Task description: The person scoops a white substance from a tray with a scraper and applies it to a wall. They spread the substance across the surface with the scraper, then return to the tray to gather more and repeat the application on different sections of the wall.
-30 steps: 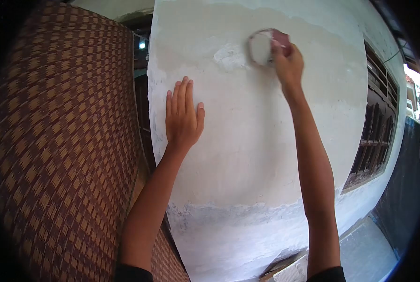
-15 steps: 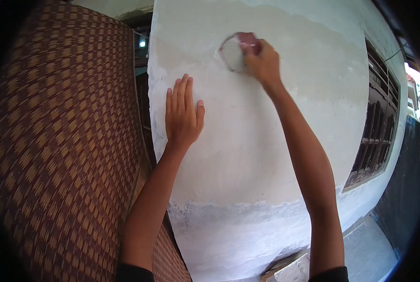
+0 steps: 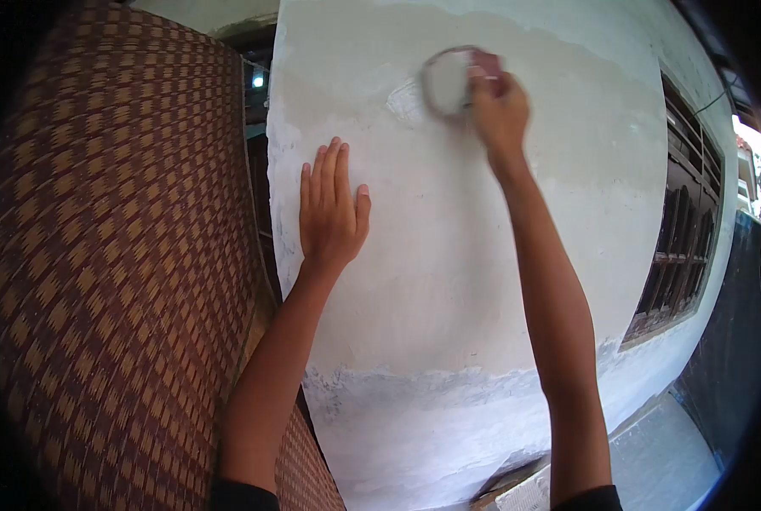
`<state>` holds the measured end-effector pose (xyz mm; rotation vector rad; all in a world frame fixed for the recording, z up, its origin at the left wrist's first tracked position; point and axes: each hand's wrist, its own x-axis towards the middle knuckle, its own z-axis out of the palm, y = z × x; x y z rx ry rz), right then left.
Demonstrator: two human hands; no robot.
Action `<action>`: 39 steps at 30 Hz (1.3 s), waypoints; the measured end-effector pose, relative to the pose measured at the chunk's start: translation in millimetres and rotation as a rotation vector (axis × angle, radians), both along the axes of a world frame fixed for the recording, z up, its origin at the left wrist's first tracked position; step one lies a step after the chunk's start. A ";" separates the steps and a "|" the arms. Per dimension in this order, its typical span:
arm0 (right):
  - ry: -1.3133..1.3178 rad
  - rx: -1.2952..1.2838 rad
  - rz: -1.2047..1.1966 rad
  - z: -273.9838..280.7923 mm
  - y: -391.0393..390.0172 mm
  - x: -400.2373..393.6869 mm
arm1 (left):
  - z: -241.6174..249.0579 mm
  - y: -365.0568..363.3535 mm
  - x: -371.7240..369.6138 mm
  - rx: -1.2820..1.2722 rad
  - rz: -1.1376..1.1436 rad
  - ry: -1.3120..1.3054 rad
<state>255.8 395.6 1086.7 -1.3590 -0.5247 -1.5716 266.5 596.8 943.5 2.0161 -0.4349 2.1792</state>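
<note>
High on the pale plastered wall (image 3: 449, 281), my right hand (image 3: 501, 115) grips a piece of sandpaper (image 3: 450, 81), reddish brown at the folded part and along its rounded edge, with a whitish face. The sandpaper is blurred and lies against or very near the wall; its exact contact is hidden. Just left of it shows a rough white patch (image 3: 404, 100) on the plaster. My left hand (image 3: 334, 209) rests flat on the wall near its left edge, fingers stretched upward and thumb apart, holding nothing.
A brown woven mat (image 3: 125, 255) hangs along the left side. To the right, a dark wooden barred window (image 3: 683, 213) is set in the wall. Slabs or boards (image 3: 529, 490) lie at the wall's foot, beside a grey ledge (image 3: 666, 447).
My right hand has moved a little to the right with the sandpaper, uncovering more of the rough white patch. My left hand stays in nearly the same place.
</note>
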 end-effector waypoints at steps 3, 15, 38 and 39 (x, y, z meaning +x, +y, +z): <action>-0.059 -0.063 -0.084 -3.8 -11.3 8.5 | -1.0 2.4 0.4 0.017 0.006 0.004; -0.015 0.160 -0.091 7.0 -22.5 9.3 | 0.7 0.6 -0.1 0.004 -0.010 0.004; -0.006 0.296 0.052 0.2 -57.5 7.1 | -3.2 3.6 -2.9 -0.031 0.062 0.027; 0.017 0.295 0.151 -2.6 -56.0 4.7 | -3.8 2.6 -2.7 -0.030 0.061 0.027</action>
